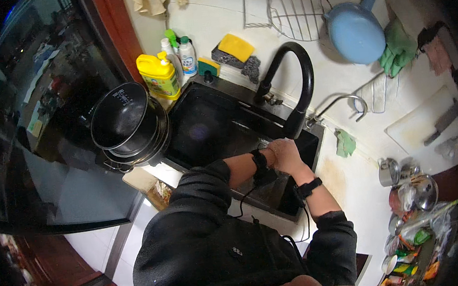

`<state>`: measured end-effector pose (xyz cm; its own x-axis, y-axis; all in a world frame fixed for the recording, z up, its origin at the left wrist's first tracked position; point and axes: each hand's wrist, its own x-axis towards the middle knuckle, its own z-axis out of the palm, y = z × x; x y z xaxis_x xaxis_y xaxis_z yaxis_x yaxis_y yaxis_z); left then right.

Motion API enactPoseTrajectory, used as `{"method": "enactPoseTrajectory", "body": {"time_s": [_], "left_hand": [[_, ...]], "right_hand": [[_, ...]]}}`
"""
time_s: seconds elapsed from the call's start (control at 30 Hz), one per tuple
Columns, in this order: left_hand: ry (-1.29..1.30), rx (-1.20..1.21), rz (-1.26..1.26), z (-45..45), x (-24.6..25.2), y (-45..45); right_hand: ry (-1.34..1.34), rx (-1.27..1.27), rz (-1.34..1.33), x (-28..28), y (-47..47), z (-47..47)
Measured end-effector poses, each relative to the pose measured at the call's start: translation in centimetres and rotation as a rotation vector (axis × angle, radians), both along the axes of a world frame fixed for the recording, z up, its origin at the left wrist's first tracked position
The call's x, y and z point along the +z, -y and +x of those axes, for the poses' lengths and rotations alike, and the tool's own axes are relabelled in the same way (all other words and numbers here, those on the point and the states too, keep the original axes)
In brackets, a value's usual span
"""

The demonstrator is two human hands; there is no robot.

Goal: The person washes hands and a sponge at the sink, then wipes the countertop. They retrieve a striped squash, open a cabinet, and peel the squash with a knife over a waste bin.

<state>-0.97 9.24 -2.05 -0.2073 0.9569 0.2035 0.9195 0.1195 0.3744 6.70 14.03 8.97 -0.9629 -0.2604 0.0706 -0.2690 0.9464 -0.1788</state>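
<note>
My hands are pressed together below the black gooseneck faucet (308,72), over the right side of the black sink (195,125). My right hand (289,155) covers most of my left hand (270,156), so the fingers are largely hidden. Whether anything lies between them I cannot tell. The faucet's spray head hangs just above the right hand. Each wrist wears a black band with a cable, and my dark sleeves are pushed up the forearms.
Stacked black pots (124,123) stand left of the sink. Behind it are a yellow pump jug (159,78), a white bottle (188,57) and a yellow sponge (236,47). A second metal faucet (346,97), a green cloth (345,142) and a hanging blue pan (356,32) are at right.
</note>
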Motion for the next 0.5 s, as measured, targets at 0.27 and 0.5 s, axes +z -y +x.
{"method": "enactPoseTrajectory", "body": {"time_s": [0.27, 0.5], "left_hand": [[-0.044, -0.157, -0.034, -0.8, 2.8, 0.8], [-0.213, -0.331, 0.108, -2.2, 5.5, 3.1]], "right_hand": [[0.268, 0.092, -0.059, 1.3, -0.4, -2.2], [0.236, -0.099, -0.327, -1.5, -5.0, -0.4]]}}
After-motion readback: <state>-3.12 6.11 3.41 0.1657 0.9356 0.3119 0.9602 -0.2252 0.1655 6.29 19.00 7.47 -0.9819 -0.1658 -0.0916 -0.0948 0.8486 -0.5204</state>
